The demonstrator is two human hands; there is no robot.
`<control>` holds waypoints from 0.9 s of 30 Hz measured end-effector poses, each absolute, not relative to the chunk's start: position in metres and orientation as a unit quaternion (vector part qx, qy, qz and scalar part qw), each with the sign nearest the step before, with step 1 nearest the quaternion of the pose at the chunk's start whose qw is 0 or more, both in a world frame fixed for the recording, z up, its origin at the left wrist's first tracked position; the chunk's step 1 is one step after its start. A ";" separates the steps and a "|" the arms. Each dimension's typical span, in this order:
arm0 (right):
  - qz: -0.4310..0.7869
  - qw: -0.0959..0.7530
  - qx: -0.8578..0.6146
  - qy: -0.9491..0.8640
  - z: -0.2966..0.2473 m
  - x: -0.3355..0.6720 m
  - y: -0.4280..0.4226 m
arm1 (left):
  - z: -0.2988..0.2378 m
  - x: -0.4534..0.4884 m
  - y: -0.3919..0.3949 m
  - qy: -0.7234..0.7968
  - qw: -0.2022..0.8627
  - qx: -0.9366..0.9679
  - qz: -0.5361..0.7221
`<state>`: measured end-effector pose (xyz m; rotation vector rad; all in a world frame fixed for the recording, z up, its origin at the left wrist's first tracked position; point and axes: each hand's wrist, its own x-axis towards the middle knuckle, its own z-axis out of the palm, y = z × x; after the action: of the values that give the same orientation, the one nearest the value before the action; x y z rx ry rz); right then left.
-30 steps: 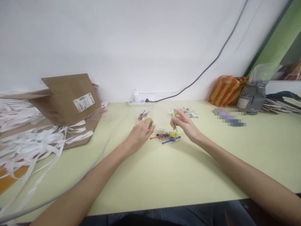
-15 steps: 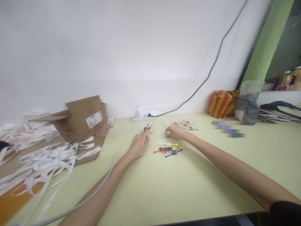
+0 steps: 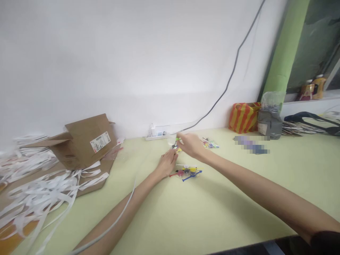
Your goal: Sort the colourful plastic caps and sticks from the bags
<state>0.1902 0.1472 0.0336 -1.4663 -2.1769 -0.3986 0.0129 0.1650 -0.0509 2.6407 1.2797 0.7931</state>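
My left hand rests low over the table, its fingers closed at a small bunch of coloured plastic pieces in black, yellow and other colours; the fingertips are partly hidden. Just above and to the right, my right hand pinches a small bright green plastic piece, slightly smeared by motion. Nearer to me lies a group of thin plastic strips with round middles, in white, yellow, black, red and blue. Beyond the right wrist sits another clear-wrapped heap of coloured pieces.
A cardboard box and tangled white straps lie on the left. A power strip stands by the wall, with a dark cable. At the right are a striped bag and a grey package. A pale cord crosses my left forearm.
My left hand has moved right, and the bunch of pieces has shifted with it. My right hand has come left and up with the green piece, close to the left hand. The view has shifted slightly.
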 end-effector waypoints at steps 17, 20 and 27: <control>-0.073 0.013 -0.387 -0.919 0.009 0.086 0.183 | -0.033 -0.056 0.106 0.483 0.100 0.774 0.398; -0.070 0.021 -0.395 -0.916 0.018 0.102 0.178 | -0.036 -0.061 0.113 0.477 0.136 0.756 0.426; -0.022 0.138 -0.507 -0.851 0.022 0.190 0.129 | -0.038 -0.064 0.123 0.478 0.267 0.729 0.411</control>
<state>0.1900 0.1294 0.0223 -1.4651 -2.4601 -0.0644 -0.0642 0.1232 -0.0381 1.9680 1.2890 1.1093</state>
